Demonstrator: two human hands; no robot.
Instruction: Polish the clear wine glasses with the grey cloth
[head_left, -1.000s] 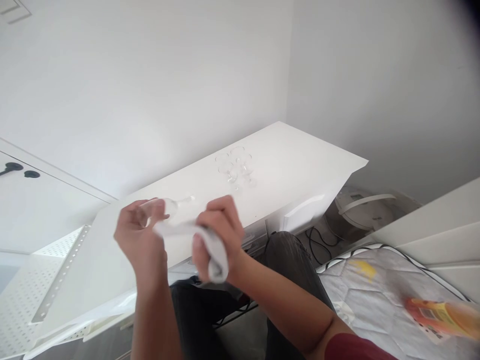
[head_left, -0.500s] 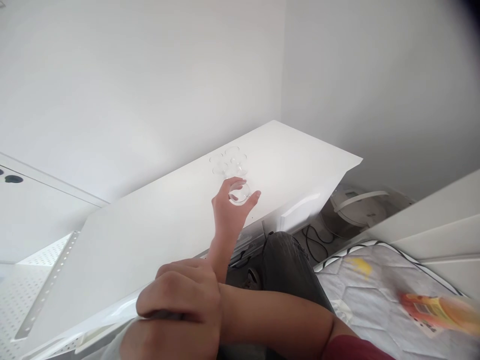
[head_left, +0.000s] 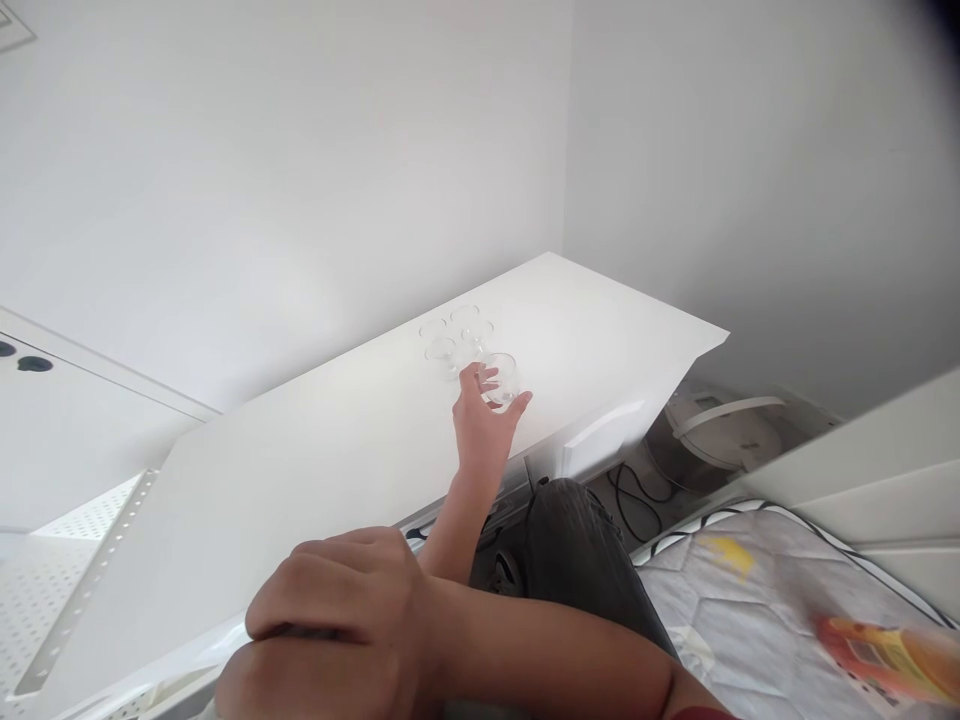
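Observation:
My left hand [head_left: 484, 425] reaches out over the white desk [head_left: 315, 450] with its fingers curled around a small clear glass [head_left: 501, 378], which is at the desk surface. The glass is beside a cluster of several other clear glasses [head_left: 450, 335] standing near the back wall. My right hand [head_left: 330, 620] is close to the camera at the desk's near edge, closed in a fist with the knuckles up. What it holds is hidden under the fingers.
A white drawer front [head_left: 600, 440] hangs under the desk's right end, with black cables [head_left: 630, 495] and a round white appliance [head_left: 720, 430] on the floor. A quilted mattress [head_left: 757, 610] with an orange packet [head_left: 885, 650] lies right. A perforated white panel [head_left: 52, 560] is at left.
My left hand carried the glass away from the cloth out to the cluster of glasses. My right hand dropped towards the desk's near edge, closer to the camera, and the cloth went out of sight.

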